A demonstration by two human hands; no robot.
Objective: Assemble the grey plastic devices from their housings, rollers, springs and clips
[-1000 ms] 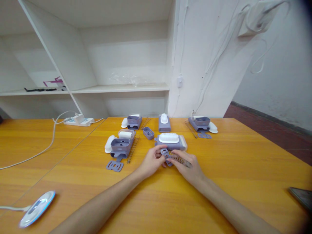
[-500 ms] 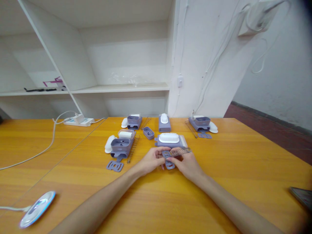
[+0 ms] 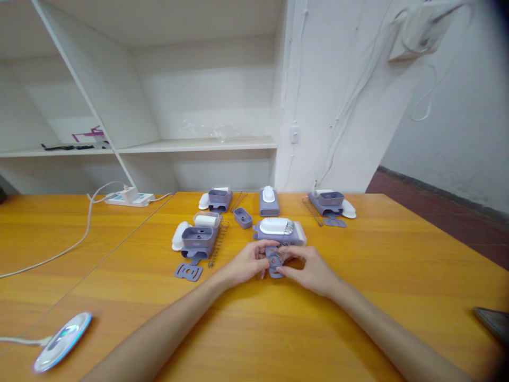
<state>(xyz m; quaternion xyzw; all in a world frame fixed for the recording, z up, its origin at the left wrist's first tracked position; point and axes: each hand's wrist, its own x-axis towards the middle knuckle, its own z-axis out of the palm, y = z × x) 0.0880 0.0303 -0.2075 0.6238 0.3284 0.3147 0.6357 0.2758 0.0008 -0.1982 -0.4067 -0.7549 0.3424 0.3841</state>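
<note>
My left hand (image 3: 245,263) and my right hand (image 3: 311,270) meet over the orange table (image 3: 358,276), both pinching a small flat purple plastic plate (image 3: 274,261). A coiled metal spring (image 3: 287,229) stands up from the plate, pointing away from me toward the purple-and-white case (image 3: 278,231) just behind my fingers. My right fingers grip the spring's lower end at the plate. My left fingers hold the plate's left edge.
Other purple-and-white cases lie at the left (image 3: 198,236), back left (image 3: 218,199), back middle (image 3: 269,200) and back right (image 3: 331,202), with loose springs (image 3: 218,243) and a flat plate (image 3: 187,272). A power strip (image 3: 126,198) and a cabled round device (image 3: 61,340) sit left; a dark object (image 3: 493,321) lies far right.
The spring lay slanted to the right across my right hand. It swung upward and now points away from me, standing on the plate. Both hands stayed in the same spot.
</note>
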